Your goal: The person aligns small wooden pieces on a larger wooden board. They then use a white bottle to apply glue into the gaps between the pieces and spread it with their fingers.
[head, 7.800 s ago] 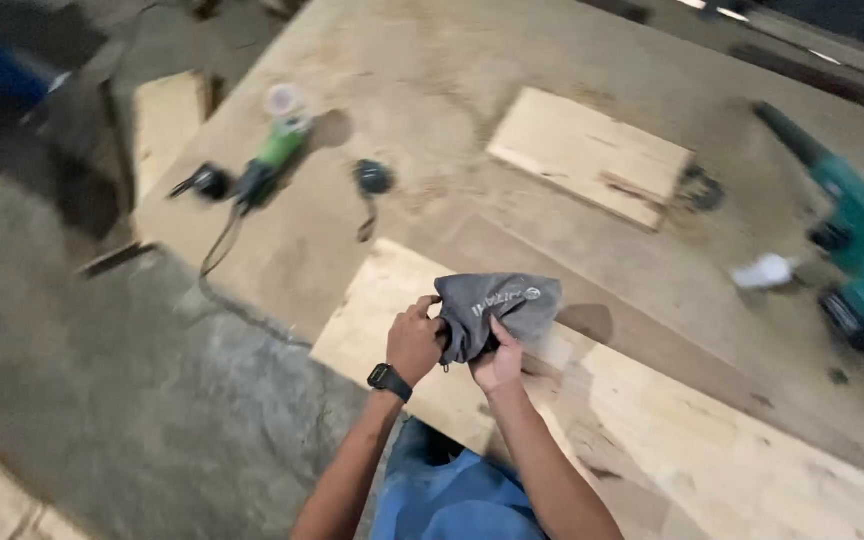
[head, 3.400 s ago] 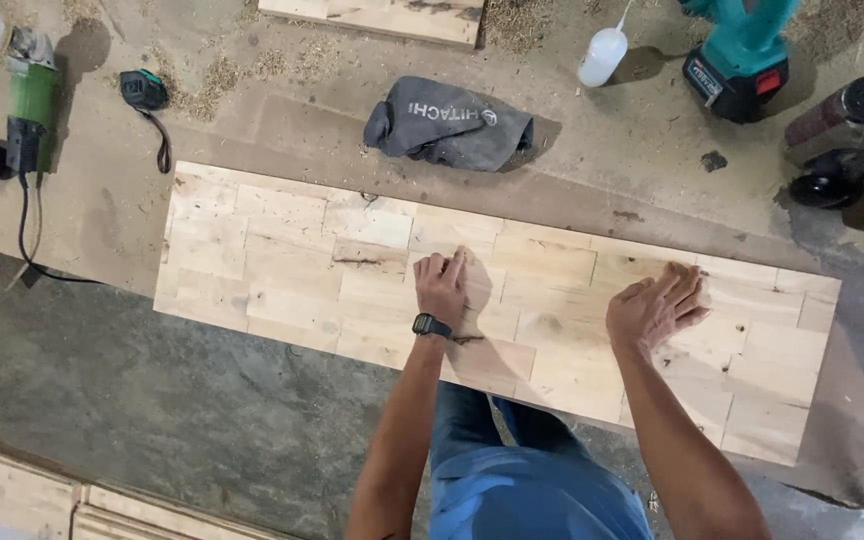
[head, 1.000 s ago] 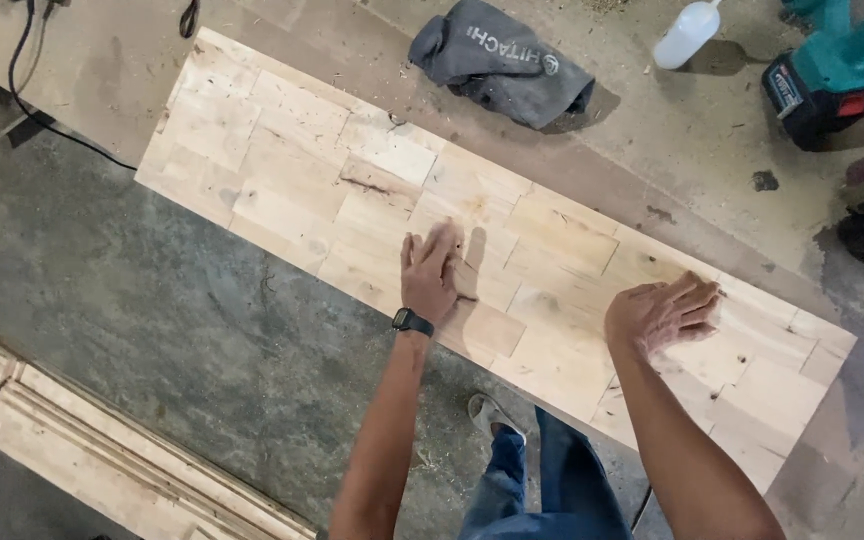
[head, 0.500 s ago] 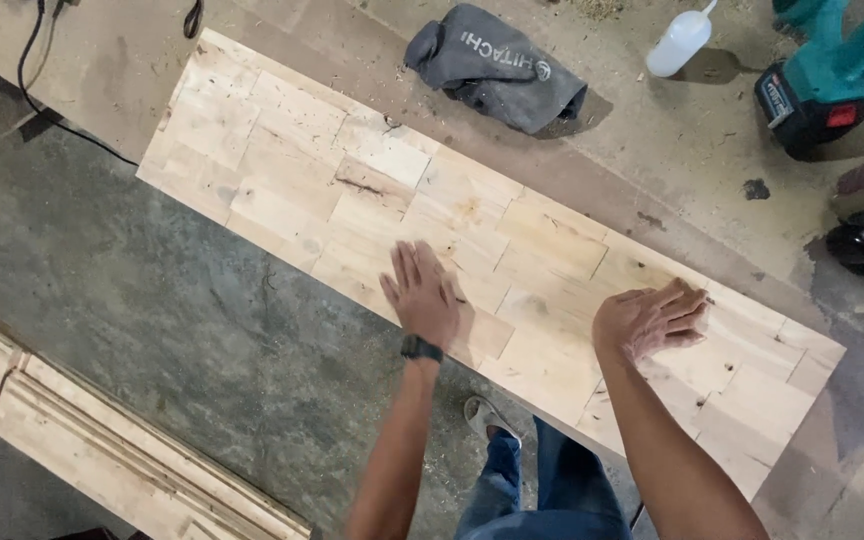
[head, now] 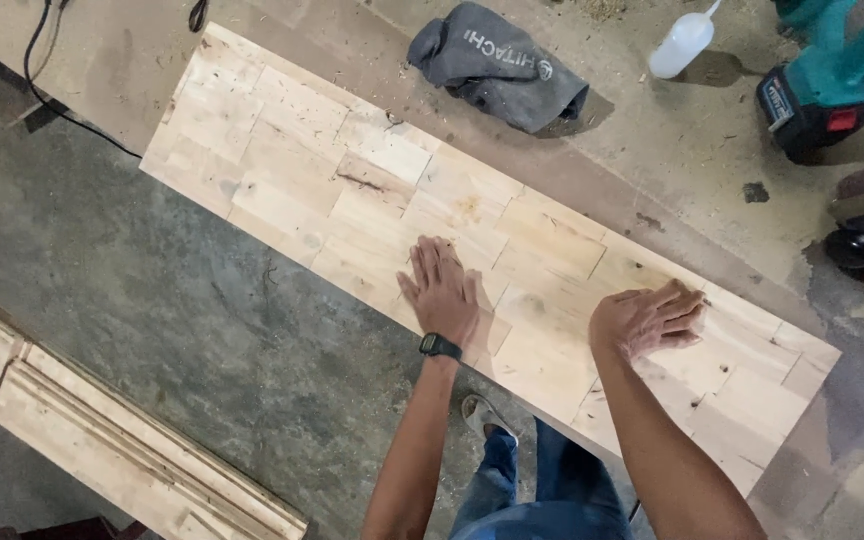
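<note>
Two bare hands lie flat on the long pale jointed-wood panel [head: 352,190] — left hand [head: 442,292] with fingers spread, right hand [head: 647,318] with fingers together, neither gripping. Beyond the panel: a crumpled grey cloth [head: 497,65] with white lettering, a white squeeze bottle [head: 680,45], a teal cordless tool [head: 827,75].
</note>
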